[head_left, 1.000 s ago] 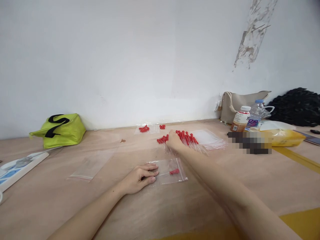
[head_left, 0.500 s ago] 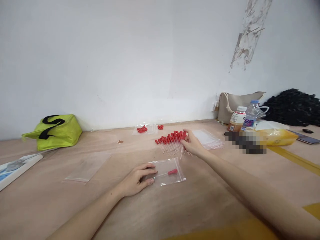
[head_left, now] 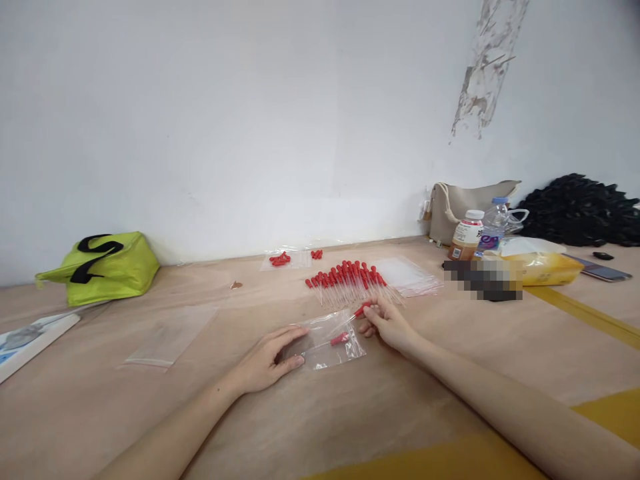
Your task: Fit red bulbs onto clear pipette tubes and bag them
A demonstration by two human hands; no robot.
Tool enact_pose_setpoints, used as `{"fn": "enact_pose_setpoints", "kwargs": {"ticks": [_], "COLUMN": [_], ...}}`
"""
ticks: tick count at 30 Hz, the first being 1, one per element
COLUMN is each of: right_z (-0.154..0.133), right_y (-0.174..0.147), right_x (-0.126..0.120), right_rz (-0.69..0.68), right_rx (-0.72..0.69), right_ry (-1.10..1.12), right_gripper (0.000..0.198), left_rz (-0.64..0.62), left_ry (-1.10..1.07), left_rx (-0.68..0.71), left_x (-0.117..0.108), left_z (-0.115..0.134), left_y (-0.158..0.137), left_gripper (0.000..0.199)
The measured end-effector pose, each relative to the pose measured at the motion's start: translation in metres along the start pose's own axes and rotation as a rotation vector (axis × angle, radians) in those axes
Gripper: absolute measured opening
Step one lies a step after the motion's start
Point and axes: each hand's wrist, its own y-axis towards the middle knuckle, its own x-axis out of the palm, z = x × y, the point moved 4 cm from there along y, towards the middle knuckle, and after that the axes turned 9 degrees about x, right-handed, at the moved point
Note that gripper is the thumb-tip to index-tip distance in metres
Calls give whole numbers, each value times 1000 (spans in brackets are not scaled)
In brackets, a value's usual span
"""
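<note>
A clear zip bag (head_left: 327, 360) lies flat on the table with one red-bulbed dropper (head_left: 340, 339) inside it. My left hand (head_left: 265, 360) rests on the bag's left end, thumb and fingers spread apart. Between the thumb and fingers of my right hand (head_left: 387, 323) is the red bulb of a second dropper (head_left: 362, 310). Its thin clear tube points left, over the bag or into its mouth; I cannot tell which. Just beyond the bag, a row of several red-bulbed droppers (head_left: 345, 277) lies side by side.
Flat clear bags (head_left: 410, 277) are stacked right of the row, and another bag (head_left: 170, 340) lies left. Loose red bulbs (head_left: 280, 259) sit near the wall. A yellow-green bag (head_left: 113, 267) stands left; bottles (head_left: 467, 235) and a yellow tissue pack (head_left: 547, 267) stand right.
My right hand has moved from the dropper row toward me to the zip bag's right end, bringing one dropper along. The left hand stays on the bag. The view has shifted slightly.
</note>
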Motion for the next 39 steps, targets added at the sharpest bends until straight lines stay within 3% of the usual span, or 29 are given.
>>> {"fn": "enact_pose_setpoints", "kwargs": {"ticks": [3, 7, 14, 18, 22, 24, 27, 29, 33, 39], "right_z": [-6, -17, -10, -6, -10, -19, -36, -45, -53, -53], "right_y": [-8, -13, -9, -9, -4, 7, 31, 49, 79, 97], "right_x": [4, 11, 27, 27, 20, 4, -26, -37, -35, -23], "right_rz": [-103, -52, -224, -142, -174, -48, 312, 440, 534, 585], "right_rx": [-157, -325, -238, -168, -148, -169, -218, -193, -81, 43], "right_ry": [-329, -581, -412, -403, -518, -586, -700, -740, -790, -801], "right_gripper": [23, 17, 21, 18, 14, 10, 5, 10, 20, 35], "left_rz": [-2, -8, 2, 3, -34, -70, -111, -118, -107, -106], "left_ry": [-9, 5, 4, 0, 3, 12, 24, 25, 18, 7], "left_rx": [8, 8, 13, 17, 41, 50, 62, 64, 66, 68], "left_x": [0, 1, 1, 1, 1, 2, 3, 4, 4, 5], "left_z": [1, 0, 0, 0, 2, 2, 2, 2, 2, 1], "left_y": [1, 1, 1, 2, 2, 2, 2, 2, 1, 1], "left_gripper": [43, 43, 42, 41, 37, 35, 33, 33, 33, 33]}}
